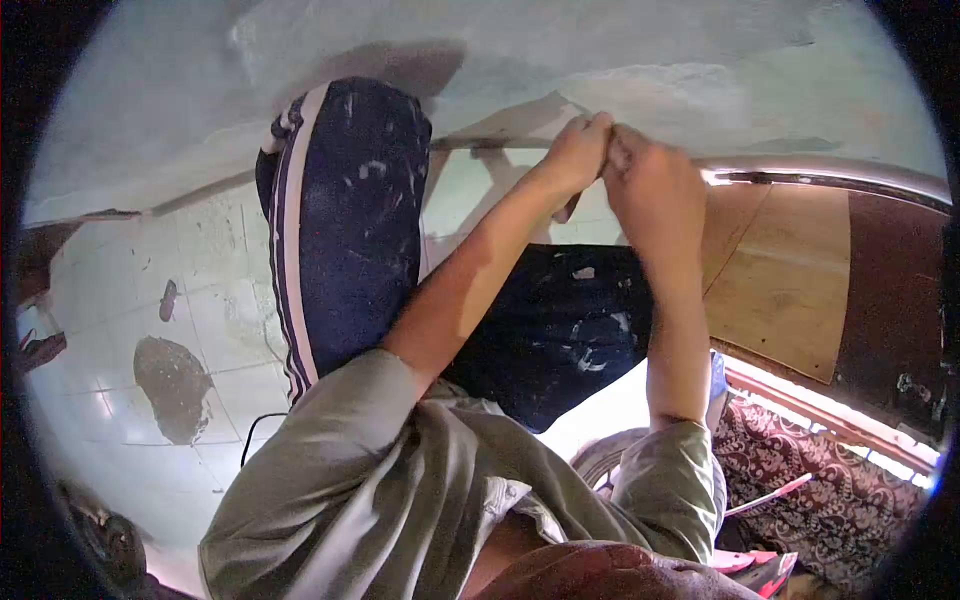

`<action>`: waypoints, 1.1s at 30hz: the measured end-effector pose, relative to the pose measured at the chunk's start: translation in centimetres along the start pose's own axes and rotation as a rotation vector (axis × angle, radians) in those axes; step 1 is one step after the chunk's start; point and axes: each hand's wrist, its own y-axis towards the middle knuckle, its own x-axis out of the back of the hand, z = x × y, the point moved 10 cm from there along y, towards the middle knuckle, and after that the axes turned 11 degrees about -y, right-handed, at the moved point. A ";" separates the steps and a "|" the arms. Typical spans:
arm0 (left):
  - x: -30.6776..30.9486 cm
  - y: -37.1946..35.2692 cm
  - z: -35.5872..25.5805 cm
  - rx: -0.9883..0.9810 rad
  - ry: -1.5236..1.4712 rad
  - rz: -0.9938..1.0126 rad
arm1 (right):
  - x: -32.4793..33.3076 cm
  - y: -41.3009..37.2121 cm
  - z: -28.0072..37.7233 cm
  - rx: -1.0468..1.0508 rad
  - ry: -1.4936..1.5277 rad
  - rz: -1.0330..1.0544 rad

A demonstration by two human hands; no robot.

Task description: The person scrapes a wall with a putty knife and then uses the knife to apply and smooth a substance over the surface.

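Observation:
My left hand [580, 155] and my right hand [655, 190] meet in front of the pale, patchy wall [350, 40], close to its lower edge. Both have their fingers curled closed, with the fingertips touching or nearly so. A small dark brown end [567, 209] pokes out below my left hand; its kind does not show. Whatever lies between the fingers is hidden. Shadows of my arms fall on the wall and floor. My knees, in dark striped trousers [355, 220] spotted with whitish stains, are bent on either side of my left forearm.
White floor tiles [110, 290] at left carry a grey wet-looking patch [172, 388] and scattered specks. To the right stands a wooden board [785, 280] beside a dark brown panel [890, 310]. A patterned dark red cloth [830, 500] lies at lower right, near a thin stick [768, 496].

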 end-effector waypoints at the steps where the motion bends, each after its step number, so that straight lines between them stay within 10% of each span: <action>1: -0.6 -1.1 -1.4 -0.016 0.006 0.009 | 0.6 -0.4 0.1 -0.005 -0.003 -0.019; 3: -0.3 -4.4 -5.2 -0.277 0.049 -0.061 | 3.1 -2.8 1.3 -0.005 0.055 -0.210; 7: 0.0 -2.0 -2.4 -0.030 -0.041 0.004 | 2.3 -1.2 0.8 -0.049 0.060 -0.109; 12: -1.2 -5.5 -6.0 -0.264 -0.017 0.023 | 2.7 -3.1 1.3 -0.017 0.055 -0.150; 33: -1.5 -4.8 -5.2 -0.157 0.193 -0.058 | 2.6 -3.2 -1.0 -0.130 0.182 -0.170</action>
